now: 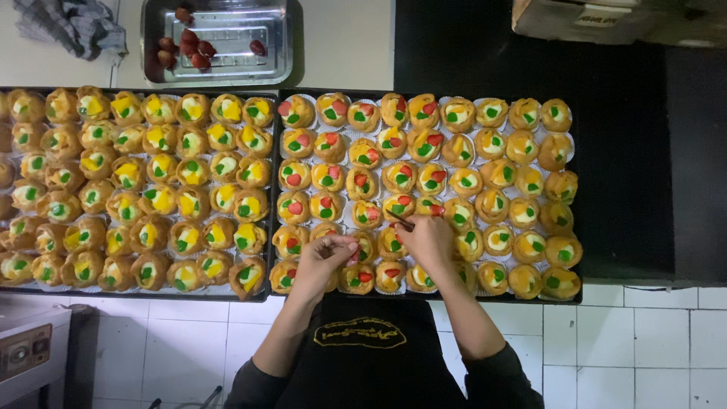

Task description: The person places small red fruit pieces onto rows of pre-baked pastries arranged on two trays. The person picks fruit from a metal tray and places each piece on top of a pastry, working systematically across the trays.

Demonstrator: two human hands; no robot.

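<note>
Two dark trays of small fruit tarts fill the counter. My left hand [327, 255] hovers over the near edge of the right tray [577, 227], fingers curled around small red fruit pieces. My right hand [429, 236] pinches a thin stick or small knife [399, 219] whose tip points at a tart [399, 204] in the middle rows. Tarts on the left part of this tray carry red slices; those to the right show only green and yellow.
The left tray [271, 227] holds tarts with yellow and green fruit. A metal pan [227, 45] with several strawberries [185, 45] sits behind it, beside a grey cloth [72, 26]. White tiled floor lies below, and a cardboard box [598, 19] at top right.
</note>
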